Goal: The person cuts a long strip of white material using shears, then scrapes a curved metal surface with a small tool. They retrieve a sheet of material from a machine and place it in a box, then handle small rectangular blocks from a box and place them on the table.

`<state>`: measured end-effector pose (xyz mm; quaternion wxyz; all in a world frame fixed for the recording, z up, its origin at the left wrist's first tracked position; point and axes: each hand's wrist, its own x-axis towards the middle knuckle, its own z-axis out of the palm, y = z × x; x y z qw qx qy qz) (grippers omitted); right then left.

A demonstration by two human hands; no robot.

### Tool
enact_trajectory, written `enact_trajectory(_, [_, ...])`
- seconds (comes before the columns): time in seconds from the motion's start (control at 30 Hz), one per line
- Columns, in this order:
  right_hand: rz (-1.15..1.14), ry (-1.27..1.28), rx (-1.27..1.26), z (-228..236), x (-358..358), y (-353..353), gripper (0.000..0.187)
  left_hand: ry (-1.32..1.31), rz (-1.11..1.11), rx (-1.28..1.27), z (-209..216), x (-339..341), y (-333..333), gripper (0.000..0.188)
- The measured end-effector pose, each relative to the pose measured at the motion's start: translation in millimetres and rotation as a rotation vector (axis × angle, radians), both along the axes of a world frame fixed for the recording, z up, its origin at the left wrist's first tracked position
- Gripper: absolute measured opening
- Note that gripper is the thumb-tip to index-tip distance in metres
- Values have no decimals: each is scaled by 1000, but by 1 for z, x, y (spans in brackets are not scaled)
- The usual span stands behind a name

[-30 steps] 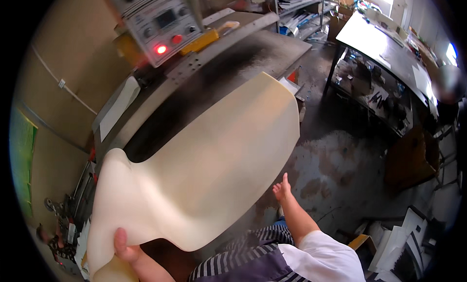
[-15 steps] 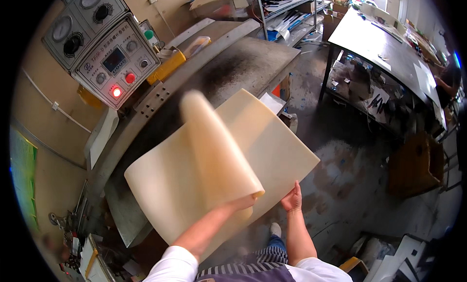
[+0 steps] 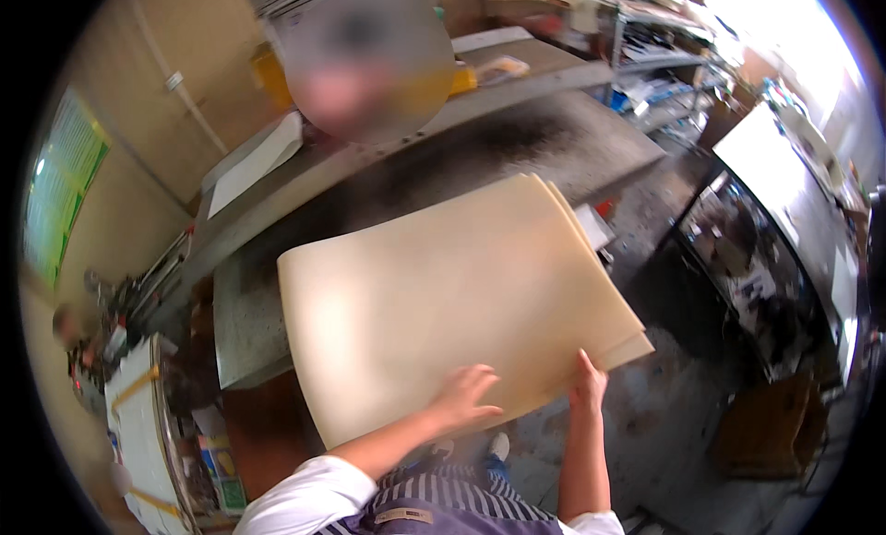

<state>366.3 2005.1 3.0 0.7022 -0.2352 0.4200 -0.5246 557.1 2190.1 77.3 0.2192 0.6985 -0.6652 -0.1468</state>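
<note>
A large cream-coloured flexible sheet (image 3: 443, 295) lies doubled over in front of me, its rounded fold at the left and its layered edges at the right. My right hand (image 3: 588, 380) grips the near right edge, with the thumb on top and the other fingers mostly hidden beneath. Over the near edge, left of that grip, my left hand (image 3: 464, 397) rests on or just above the upper layer. Its fingers are spread and hold nothing. The far part of the sheet overlaps a dark metal machine bed (image 3: 591, 148).
A long metal bar (image 3: 369, 166) runs across the machine behind the sheet. At the right stand a light-topped table (image 3: 766, 148) and a brown box (image 3: 771, 429). Loaded shelves (image 3: 660, 65) are at the back. White panels with yellow straps (image 3: 143, 433) stand at the left.
The rolled-up upper flap has come down flat over the lower layer. My left hand has let go of its edge and opened. My view has turned left.
</note>
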Motion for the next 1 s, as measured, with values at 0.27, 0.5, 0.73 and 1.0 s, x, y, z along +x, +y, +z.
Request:
enact_trajectory(0.27, [425, 617, -691, 150, 74, 128, 11, 447, 1398, -192, -24, 148, 274, 57])
enact_trajectory(0.5, [1203, 693, -1488, 172, 128, 260, 67, 1900, 860, -276, -46, 186, 323, 100])
enact_trajectory(0.73, [536, 1220, -845, 126, 160, 191, 85, 1810, 855, -131, -35, 181, 332, 65])
enact_trajectory(1.0, [633, 815, -310, 102, 106, 232, 65, 991, 549, 177, 54, 186, 318, 42])
